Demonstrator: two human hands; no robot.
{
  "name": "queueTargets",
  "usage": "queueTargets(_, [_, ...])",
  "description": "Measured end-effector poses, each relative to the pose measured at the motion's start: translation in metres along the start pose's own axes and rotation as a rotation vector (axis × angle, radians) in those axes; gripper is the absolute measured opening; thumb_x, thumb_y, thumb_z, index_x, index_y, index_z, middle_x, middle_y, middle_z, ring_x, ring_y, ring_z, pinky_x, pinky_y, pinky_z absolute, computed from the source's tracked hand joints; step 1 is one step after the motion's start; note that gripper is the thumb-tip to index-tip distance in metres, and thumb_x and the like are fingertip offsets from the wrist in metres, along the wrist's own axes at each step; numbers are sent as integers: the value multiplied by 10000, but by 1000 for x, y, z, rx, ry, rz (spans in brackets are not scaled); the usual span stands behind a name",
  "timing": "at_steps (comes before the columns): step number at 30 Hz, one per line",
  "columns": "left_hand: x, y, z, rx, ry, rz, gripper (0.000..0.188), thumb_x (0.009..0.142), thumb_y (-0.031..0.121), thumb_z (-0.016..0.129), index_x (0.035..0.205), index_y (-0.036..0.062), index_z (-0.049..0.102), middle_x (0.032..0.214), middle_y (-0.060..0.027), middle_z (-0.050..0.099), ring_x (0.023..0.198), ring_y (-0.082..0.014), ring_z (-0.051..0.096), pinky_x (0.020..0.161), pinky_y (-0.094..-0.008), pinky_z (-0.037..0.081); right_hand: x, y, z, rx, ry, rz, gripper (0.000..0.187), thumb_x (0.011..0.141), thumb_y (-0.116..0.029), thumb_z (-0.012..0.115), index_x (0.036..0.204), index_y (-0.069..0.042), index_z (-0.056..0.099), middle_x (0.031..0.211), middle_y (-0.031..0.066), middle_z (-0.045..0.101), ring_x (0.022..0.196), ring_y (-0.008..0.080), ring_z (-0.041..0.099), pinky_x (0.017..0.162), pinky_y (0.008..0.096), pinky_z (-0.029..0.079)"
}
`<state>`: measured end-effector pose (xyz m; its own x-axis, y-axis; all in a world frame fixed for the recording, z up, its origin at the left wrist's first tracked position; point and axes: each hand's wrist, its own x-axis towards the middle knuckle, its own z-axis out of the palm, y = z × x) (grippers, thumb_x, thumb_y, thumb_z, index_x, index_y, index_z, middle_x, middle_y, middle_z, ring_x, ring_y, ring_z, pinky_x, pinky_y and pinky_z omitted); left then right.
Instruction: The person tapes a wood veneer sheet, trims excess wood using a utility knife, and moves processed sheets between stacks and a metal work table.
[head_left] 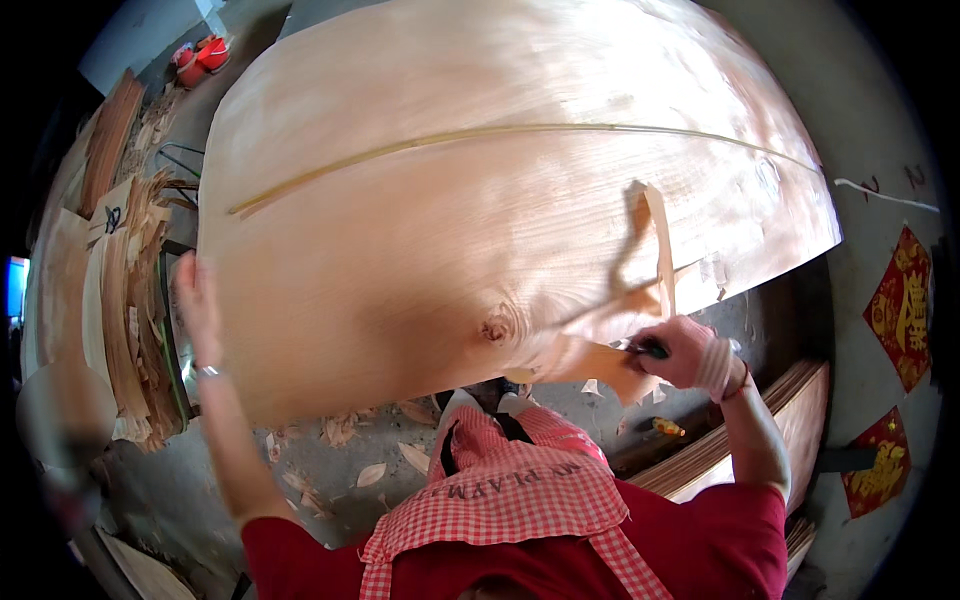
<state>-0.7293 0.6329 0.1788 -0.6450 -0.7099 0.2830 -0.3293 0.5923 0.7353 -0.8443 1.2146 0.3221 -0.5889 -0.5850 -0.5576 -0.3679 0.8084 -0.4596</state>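
Observation:
A large pale wood veneer sheet [400, 260] spreads in front of me, with a round knot near its front edge. My left hand [199, 312] is at the sheet's left edge, fingers stretched out and slightly blurred. By the front right edge, my right hand [682, 352], in a pinkish-white glove, is closed on a small dark tool [652, 347] whose working end I cannot make out. A loose veneer strip [661, 245] stands up from the sheet just beyond that hand. A torn veneer piece [608, 365] sticks out left of the glove.
A long thin stick [450, 137] lies across the sheet. Stacked veneer offcuts [130, 300] stand at the left, and a veneer pile [800, 420] lies at the lower right. Scraps [371, 474] litter the floor. Red buckets [203, 60] stand at the far left.

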Motion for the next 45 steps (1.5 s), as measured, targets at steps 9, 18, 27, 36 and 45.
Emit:
queueTargets(9, [-215,197,103,-596,-1044,-113,121,817,80,575,901,2,539,768,20,520,717,-32,455,621,-189,399,75,0,10,-72,-173,-228,268,716,-299,593,908,-115,624,757,116,631,686,271,605,629,345,478])
queueTargets(18, [-262,155,85,-396,-506,-236,114,817,98,562,824,-10,525,688,-40,515,651,-71,459,593,-230,404,94,29,39,-292,-225,-131,247,757,-317,550,899,-129,624,801,120,623,764,312,594,659,389,476])
queueTargets(27, [-248,155,115,107,-125,257,173,777,85,551,936,17,553,935,-121,536,838,-282,531,720,-353,434,154,14,59,-383,-89,-26,247,765,-297,588,922,-110,627,855,111,631,830,299,600,703,386,491])
queueTargets(36, [-269,164,149,186,-188,452,176,773,57,545,925,-32,555,989,-129,513,908,-293,507,799,-372,423,157,2,51,-371,-91,23,267,741,-303,593,927,-116,632,875,114,631,844,293,602,713,386,494])
queueTargets(45, [-272,162,146,176,-149,367,212,759,64,570,944,-38,547,1037,-150,494,955,-322,478,841,-394,401,108,-35,39,-322,419,-40,256,779,-164,516,997,-41,568,876,242,599,835,346,598,702,419,493])
